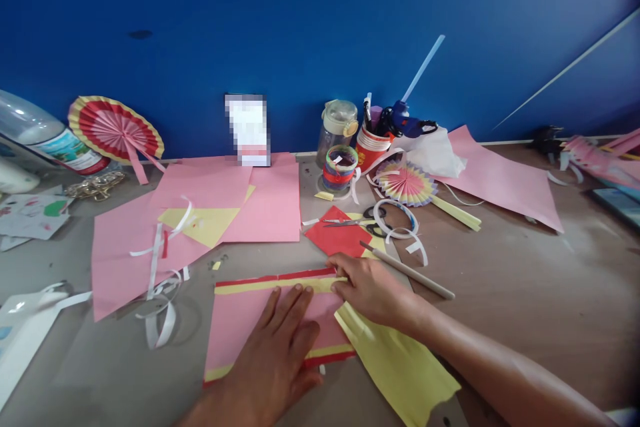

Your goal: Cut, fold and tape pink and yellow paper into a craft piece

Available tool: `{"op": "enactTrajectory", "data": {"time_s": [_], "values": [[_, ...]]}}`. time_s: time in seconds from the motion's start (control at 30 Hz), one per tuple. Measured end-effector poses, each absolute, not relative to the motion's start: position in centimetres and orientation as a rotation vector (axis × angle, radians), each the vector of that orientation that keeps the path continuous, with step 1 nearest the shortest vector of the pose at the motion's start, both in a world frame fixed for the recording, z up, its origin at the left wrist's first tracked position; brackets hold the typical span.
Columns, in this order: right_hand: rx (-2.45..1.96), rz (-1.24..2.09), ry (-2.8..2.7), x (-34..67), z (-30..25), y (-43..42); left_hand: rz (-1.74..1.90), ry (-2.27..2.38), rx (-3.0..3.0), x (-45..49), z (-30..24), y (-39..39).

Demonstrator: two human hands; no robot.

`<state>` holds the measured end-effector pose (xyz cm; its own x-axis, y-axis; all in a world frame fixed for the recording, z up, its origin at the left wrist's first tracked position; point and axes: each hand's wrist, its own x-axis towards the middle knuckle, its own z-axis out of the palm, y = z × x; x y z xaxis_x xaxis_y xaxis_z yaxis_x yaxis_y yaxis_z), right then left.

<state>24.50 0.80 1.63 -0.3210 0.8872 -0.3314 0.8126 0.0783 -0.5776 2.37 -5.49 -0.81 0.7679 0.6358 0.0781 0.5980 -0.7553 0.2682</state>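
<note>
A pink sheet of paper (235, 327) lies flat on the table, with yellow and red bands along its far and near edges. My left hand (277, 350) rests on it, fingers stretched out and pressing it down. At the sheet's far right corner, my right hand (373, 287) has thumb and finger closed on the banded edge; the fingers partly cover that corner. Beside and beneath the right wrist is a loose piece of yellow paper (400, 367) with a torn end. Just beyond the right hand lie a brown stick-like tool (415, 270) and red paper (330, 233).
Scissors (345, 221) and a tape roll (395, 219) lie behind my right hand. Pink sheets (275, 207) with curled white strips are at the left. Paper fans (117, 130), a phone (249, 130), a jar (337, 123) and a red cup (373, 147) line the blue wall.
</note>
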Motion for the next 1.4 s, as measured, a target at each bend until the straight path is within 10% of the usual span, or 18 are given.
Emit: {"op": "enactTrajectory", "data": {"time_s": [0.7, 1.4], "values": [[-1.679, 0.505, -2.440, 25.1, -0.2, -0.1, 0.218, 0.964, 2.730, 2.2, -0.9, -5.4], [-1.770, 0.610, -2.432, 24.8, -0.2, 0.2, 0.238, 0.961, 2.744, 2.0, -1.1, -5.4]]}}
